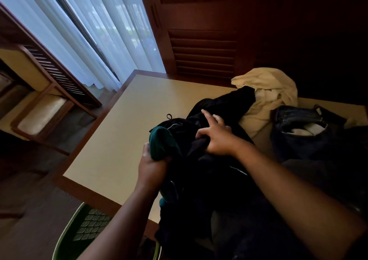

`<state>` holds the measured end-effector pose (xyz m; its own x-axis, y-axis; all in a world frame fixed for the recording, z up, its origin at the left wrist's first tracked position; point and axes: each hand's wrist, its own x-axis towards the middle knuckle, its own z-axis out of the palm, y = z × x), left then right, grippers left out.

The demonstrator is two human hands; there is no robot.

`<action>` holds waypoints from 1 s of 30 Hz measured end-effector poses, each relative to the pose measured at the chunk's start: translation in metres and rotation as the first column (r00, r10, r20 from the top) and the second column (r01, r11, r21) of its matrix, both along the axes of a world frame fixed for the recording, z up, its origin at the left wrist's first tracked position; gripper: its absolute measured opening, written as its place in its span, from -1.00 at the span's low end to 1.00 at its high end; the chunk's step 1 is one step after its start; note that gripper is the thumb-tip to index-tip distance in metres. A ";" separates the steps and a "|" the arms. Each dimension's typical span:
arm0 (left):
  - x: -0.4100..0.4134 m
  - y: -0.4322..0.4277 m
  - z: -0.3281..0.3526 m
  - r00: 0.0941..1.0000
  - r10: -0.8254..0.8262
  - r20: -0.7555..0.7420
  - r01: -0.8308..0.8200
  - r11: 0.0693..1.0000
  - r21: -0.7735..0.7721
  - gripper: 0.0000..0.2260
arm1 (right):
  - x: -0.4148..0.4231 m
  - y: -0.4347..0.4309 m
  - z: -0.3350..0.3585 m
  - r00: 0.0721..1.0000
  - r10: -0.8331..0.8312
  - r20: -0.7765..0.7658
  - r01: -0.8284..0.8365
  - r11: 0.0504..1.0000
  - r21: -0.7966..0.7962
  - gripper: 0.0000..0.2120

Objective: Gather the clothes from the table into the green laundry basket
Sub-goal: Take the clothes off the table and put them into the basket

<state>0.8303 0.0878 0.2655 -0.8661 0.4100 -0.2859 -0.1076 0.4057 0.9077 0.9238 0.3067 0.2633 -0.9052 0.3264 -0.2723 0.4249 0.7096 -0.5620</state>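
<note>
Basket [87, 226] sits on the floor at the table's near edge, below my left forearm. Only its green rim and mesh wall show. I can't see what's inside.

Dark clothes [209, 180] are bunched at the near edge of the table [119, 136]. Part of the pile hangs over that edge, just right of the basket. They're too dark to tell how many pieces there are.

Left hand [151, 164]: closed in a fist round a teal cloth [162, 144]. The cloth sticks up above the knuckles, against the left side of the dark pile.

Right hand [217, 138]: on top of the dark clothes, thumb and curled fingers pinching a fold of black fabric, index finger sticking out straight.

Jeans [298, 132] lie on the table to the right of that hand, waistband open with pale lining showing.

Cream cloth [268, 92] is crumpled further back. It touches the far end of the dark clothes and sits just behind the jeans.

The left half of the tabletop is bare surface.

Beyond the table: a white curtain [99, 30] over a window at far left and a louvred wooden door [203, 50] behind. The far right corner is too dark to read.
</note>
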 end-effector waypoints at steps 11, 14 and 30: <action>-0.013 -0.056 -0.008 0.997 0.072 0.020 -0.072 0.997 0.005 -0.62 | -0.065 -0.002 -0.052 0.927 -0.142 0.348 0.056 0.968 0.245 -0.21; -0.016 -0.087 -0.010 0.989 0.143 0.044 -0.145 0.987 0.066 -0.60 | -0.065 -0.016 -0.050 0.950 -0.190 0.250 0.118 0.954 0.275 -0.79; -0.048 -0.317 -0.004 0.734 0.654 0.183 -0.660 0.624 0.418 -0.65 | -0.027 -0.302 0.015 0.818 -0.234 -0.526 0.003 0.915 -0.403 -0.81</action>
